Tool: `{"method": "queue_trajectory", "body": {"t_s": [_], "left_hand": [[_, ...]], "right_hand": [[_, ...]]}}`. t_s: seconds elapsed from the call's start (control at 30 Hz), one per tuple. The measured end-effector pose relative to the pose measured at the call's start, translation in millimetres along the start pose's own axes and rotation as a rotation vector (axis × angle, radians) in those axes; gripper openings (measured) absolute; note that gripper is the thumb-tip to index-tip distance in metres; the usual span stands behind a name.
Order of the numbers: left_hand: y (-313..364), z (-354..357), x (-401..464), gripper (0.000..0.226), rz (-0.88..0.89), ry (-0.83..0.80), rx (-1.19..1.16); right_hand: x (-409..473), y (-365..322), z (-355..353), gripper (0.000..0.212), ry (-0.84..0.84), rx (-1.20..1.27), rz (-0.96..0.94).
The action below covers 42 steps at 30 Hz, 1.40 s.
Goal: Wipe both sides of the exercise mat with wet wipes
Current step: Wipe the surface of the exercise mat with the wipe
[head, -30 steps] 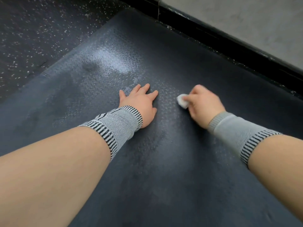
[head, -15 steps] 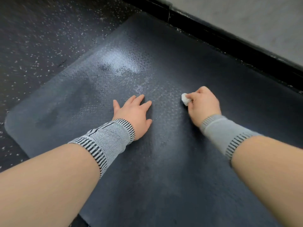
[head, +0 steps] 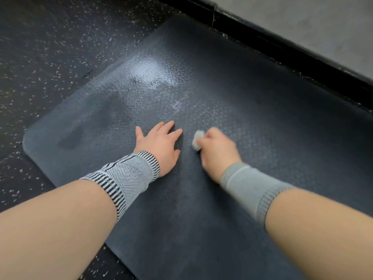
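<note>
A dark grey textured exercise mat (head: 252, 122) lies flat on the floor, with a wet shiny patch near its far left part. My left hand (head: 161, 145) rests flat on the mat with fingers spread, holding nothing. Just to its right, my right hand (head: 217, 151) is closed around a small white wet wipe (head: 197, 140), pressed to the mat; the hand is motion-blurred. Both wrists wear knitted grey bands.
Black rubber floor with white speckles (head: 50, 57) surrounds the mat on the left and near side. A black baseboard (head: 292, 57) runs along the mat's far edge, below a grey wall (head: 323, 23).
My right hand with the wipe has slid left, closer to my left hand. The view has pulled back, so the mat's left corner and more floor now show.
</note>
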State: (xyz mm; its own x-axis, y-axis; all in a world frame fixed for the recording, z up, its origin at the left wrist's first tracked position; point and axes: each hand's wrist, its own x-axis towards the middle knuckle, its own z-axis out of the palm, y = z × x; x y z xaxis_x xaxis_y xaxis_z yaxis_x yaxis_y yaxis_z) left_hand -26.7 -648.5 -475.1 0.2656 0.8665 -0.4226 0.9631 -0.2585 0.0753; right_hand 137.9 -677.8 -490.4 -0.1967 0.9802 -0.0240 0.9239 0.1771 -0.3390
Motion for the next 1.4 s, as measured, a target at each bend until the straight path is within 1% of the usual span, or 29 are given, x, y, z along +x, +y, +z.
{"method": "queue_trajectory", "body": {"t_s": [0.03, 0.07, 0.1, 0.13, 0.2, 0.27, 0.3, 0.33, 0.4, 0.5, 0.53, 0.57, 0.6, 0.67, 0.73, 0.8, 0.9, 0.93, 0.97, 1.0, 1.07, 1.1, 1.13, 1.17, 1.23, 1.27, 1.33, 1.37, 1.4], "left_hand": [[-0.4, 0.9, -1.4, 0.059, 0.000, 0.005, -0.005], [-1.5, 1.6, -3.0, 0.058, 0.002, 0.008, -0.009], [-3.8, 2.5, -4.8, 0.058, 0.005, 0.009, -0.008], [-6.9, 4.1, -6.8, 0.057, 0.009, 0.008, -0.003], [-15.5, 7.3, -11.5, 0.056, 0.009, 0.004, 0.007], [-24.2, 10.1, -16.5, 0.056, -0.003, 0.006, 0.005], [-27.9, 11.3, -18.5, 0.055, -0.011, 0.009, 0.004], [-31.0, 12.2, -20.2, 0.055, -0.017, 0.012, 0.002], [-34.0, 13.6, -22.3, 0.056, -0.027, 0.017, -0.008], [-35.3, 15.4, -25.5, 0.056, -0.031, 0.028, -0.024], [-36.9, 16.2, -27.2, 0.056, -0.030, 0.028, -0.021], [-39.4, 16.7, -29.5, 0.056, -0.029, 0.026, -0.014], [-42.8, 17.5, -32.6, 0.056, -0.032, 0.024, -0.006], [-52.7, 17.9, -41.2, 0.056, -0.044, 0.017, 0.013], [-65.8, 17.7, -51.7, 0.057, -0.059, 0.012, 0.037], [-78.2, 18.9, -62.7, 0.059, -0.087, 0.005, 0.048], [-86.6, 25.5, -79.7, 0.061, -0.165, -0.011, 0.011], [-86.2, 28.6, -84.5, 0.061, -0.188, -0.010, -0.009], [-85.0, 32.0, -88.2, 0.060, -0.205, -0.001, -0.033], [-84.1, 35.3, -90.6, 0.059, -0.224, 0.018, -0.064], [-85.5, 40.6, -94.4, 0.058, -0.270, 0.059, -0.134], [-87.9, 43.0, -96.6, 0.059, -0.288, 0.069, -0.156], [-91.7, 45.5, -99.3, 0.059, -0.302, 0.074, -0.163], [-96.0, 47.5, -102.4, 0.059, -0.316, 0.078, -0.163], [-104.2, 49.6, -108.8, 0.058, -0.345, 0.086, -0.168], [-106.5, 49.9, -110.8, 0.057, -0.356, 0.093, -0.172], [-108.1, 49.7, -112.1, 0.056, -0.365, 0.105, -0.167], [-108.3, 49.3, -112.4, 0.056, -0.364, 0.104, -0.161], [-109.1, 49.2, -112.8, 0.056, -0.368, 0.102, -0.158]], "right_hand": [[-10.9, -15.1, 4.3, 0.012, -0.026, 0.081, -0.139], [-17.1, -21.9, 5.9, 0.015, -0.063, 0.108, -0.267], [-16.4, -21.8, 3.1, 0.021, -0.098, 0.103, -0.336], [-9.3, -15.8, -1.9, 0.024, -0.098, 0.042, -0.316], [12.2, 13.2, -7.4, 0.019, -0.012, -0.063, -0.140], [29.2, 37.7, -14.2, 0.012, 0.008, -0.093, 0.164], [31.3, 36.3, -14.7, 0.015, 0.054, -0.112, 0.224], [28.1, 24.9, -12.2, 0.019, 0.054, -0.109, 0.236], [12.1, -5.4, 4.8, 0.021, -0.006, -0.039, 0.130], [-18.9, -45.1, 18.4, 0.018, -0.160, 0.099, -0.250], [-18.4, -44.0, 15.1, 0.021, -0.151, 0.099, -0.345], [-10.9, -36.4, 9.5, 0.018, -0.123, 0.068, -0.351], [0.0, -26.1, 3.2, 0.012, -0.104, 0.042, -0.253], [16.8, -4.0, -2.4, 0.011, -0.024, -0.012, 0.007], [17.1, -13.2, 4.8, 0.012, 0.013, -0.069, 0.170], [-4.4, -50.7, 19.5, 0.018, -0.025, -0.013, 0.109], [-51.1, -107.7, 40.6, 0.024, -0.288, 0.159, -0.239], [-55.2, -111.1, 41.9, 0.025, -0.332, 0.178, -0.364], [-49.0, -106.0, 39.0, 0.026, -0.310, 0.197, -0.428], [-37.3, -94.2, 42.1, 0.030, -0.260, 0.181, -0.454], [-10.9, -69.7, 39.2, 0.035, -0.167, 0.052, -0.299], [-4.7, -62.0, 36.5, 0.029, -0.116, 0.010, -0.163], [-5.3, -63.9, 37.5, 0.020, -0.060, 0.006, -0.084], [-10.8, -75.3, 40.5, 0.014, -0.034, 0.008, -0.072], [-35.9, -112.9, 51.0, 0.014, -0.023, 0.109, -0.162], [-49.0, -133.5, 56.3, 0.013, -0.097, 0.147, -0.221], [-71.4, -159.4, 68.5, 0.019, -0.344, 0.231, -0.325], [-74.8, -164.4, 68.8, 0.022, -0.398, 0.260, -0.395], [-70.2, -161.4, 66.9, 0.023, -0.395, 0.269, -0.436]]}}
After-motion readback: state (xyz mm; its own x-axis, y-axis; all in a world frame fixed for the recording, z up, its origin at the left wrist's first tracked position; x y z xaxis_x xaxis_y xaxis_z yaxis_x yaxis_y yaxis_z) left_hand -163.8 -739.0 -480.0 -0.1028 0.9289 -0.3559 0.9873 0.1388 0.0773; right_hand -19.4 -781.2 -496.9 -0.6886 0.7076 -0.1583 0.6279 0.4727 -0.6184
